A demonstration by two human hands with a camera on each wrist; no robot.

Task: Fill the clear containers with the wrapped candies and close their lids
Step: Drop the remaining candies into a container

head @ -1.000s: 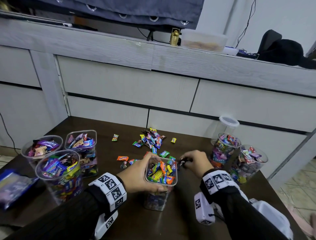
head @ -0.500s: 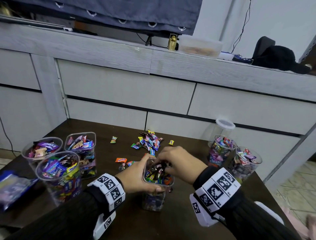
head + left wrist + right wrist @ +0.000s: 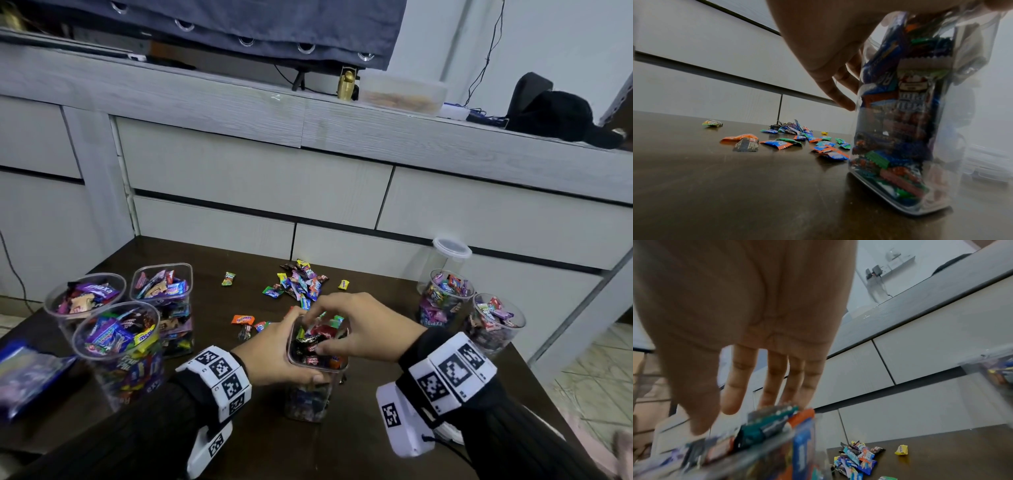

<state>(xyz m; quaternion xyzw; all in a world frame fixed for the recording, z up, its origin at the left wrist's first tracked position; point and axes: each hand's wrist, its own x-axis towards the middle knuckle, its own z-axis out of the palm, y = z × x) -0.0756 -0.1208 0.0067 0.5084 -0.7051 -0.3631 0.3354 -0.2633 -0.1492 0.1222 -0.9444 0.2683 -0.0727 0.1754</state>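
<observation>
A tall clear square container (image 3: pixel 310 401) stands at the middle of the dark table (image 3: pixel 308 452), packed with wrapped candies up to its rim. My left hand (image 3: pixel 274 349) grips it near the top from the left, thumb on the near wall; the left wrist view shows the container (image 3: pixel 910 129) with my fingers (image 3: pixel 838 91) curled round its far side. My right hand (image 3: pixel 352 322) lies over the opening with straight fingers (image 3: pixel 774 382) touching the top candies (image 3: pixel 768 423). A loose candy pile (image 3: pixel 301 279) lies behind the container.
Three open candy-filled containers (image 3: pixel 116 339) stand at the left, two more (image 3: pixel 445 294) at the right, with a lidded empty jar (image 3: pixel 450 250) behind them. A blue bag (image 3: pixel 24 373) lies at the left edge. Grey drawers (image 3: pixel 257 178) back the table.
My right hand has moved left from the table beside the container to its opening, and dark and red candies now lie on top. The left hand has kept its hold.
</observation>
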